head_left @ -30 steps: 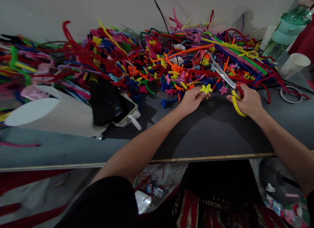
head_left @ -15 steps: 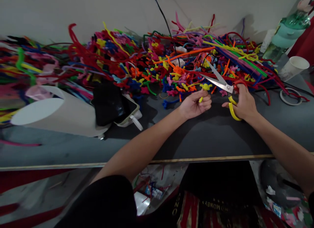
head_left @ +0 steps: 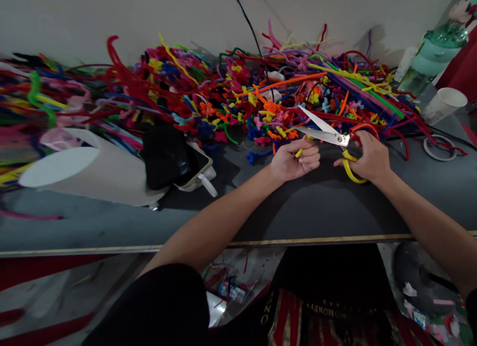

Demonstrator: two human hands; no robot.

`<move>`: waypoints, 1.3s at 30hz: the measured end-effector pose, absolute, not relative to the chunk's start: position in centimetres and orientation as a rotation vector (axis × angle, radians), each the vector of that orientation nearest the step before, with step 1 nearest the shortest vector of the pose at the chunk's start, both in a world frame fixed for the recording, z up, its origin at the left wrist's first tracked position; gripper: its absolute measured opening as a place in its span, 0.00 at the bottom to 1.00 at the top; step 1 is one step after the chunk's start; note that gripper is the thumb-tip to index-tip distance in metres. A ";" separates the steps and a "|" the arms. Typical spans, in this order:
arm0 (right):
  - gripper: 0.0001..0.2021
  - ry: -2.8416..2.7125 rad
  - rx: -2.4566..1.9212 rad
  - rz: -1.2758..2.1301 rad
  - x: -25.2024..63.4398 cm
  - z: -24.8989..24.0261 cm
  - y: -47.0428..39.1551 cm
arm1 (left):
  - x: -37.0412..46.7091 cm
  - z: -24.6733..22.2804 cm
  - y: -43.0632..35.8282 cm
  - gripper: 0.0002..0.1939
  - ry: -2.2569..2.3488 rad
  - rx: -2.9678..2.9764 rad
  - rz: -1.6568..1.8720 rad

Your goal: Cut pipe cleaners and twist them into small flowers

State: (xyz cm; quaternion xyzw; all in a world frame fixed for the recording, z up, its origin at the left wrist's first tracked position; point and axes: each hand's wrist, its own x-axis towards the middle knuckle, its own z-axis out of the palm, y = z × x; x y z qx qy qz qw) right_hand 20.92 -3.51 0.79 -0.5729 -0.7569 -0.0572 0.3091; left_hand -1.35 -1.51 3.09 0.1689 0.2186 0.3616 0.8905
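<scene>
My left hand [head_left: 296, 161] is closed in a pinch on a small yellow pipe-cleaner flower, whose stem [head_left: 298, 153] pokes out below the fingertips. Most of the flower is hidden by the fingers and the scissors. In my right hand [head_left: 372, 158] is a pair of scissors [head_left: 340, 139] with one red and one yellow handle. Their blades are apart and point left, the lower blade passing just above the fingertips of my left hand. Whether that blade touches the flower I cannot tell. Just beyond both hands lies a heap of small colourful pipe-cleaner flowers [head_left: 270, 106].
Left on the dark table [head_left: 298, 212] lie a pale grey cylinder [head_left: 100, 172] and a black phone-like slab [head_left: 164, 157]. Long pipe cleaners [head_left: 365, 88] are bundled at back right. A paper cup [head_left: 445, 105], a green bottle [head_left: 428, 63] and a tape ring [head_left: 439, 147] stand farther right.
The scissors have shifted left and turned flatter, so their blades now lie across the flower. My left hand has tilted slightly, and less of the yellow flower shows.
</scene>
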 end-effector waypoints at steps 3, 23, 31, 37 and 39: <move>0.32 -2.008 -1.501 -0.170 21.1 0.8 -3.5 | -1.5 3.0 -1.5 0.20 0.450 0.332 0.773; 0.30 -2.006 -1.560 -0.207 21.0 0.9 -3.7 | -1.5 2.8 -1.3 0.20 0.509 0.431 0.735; 0.28 -2.005 -1.571 -0.211 21.3 0.5 -3.6 | -1.6 2.6 -1.2 0.20 0.533 0.495 0.746; 0.27 -1.930 -1.644 -0.171 21.4 0.6 -3.3 | -1.8 2.6 -1.1 0.21 0.568 0.516 0.797; 0.26 -1.876 -1.666 -0.143 21.4 0.9 -3.2 | -1.8 2.7 -1.0 0.21 0.549 0.522 0.803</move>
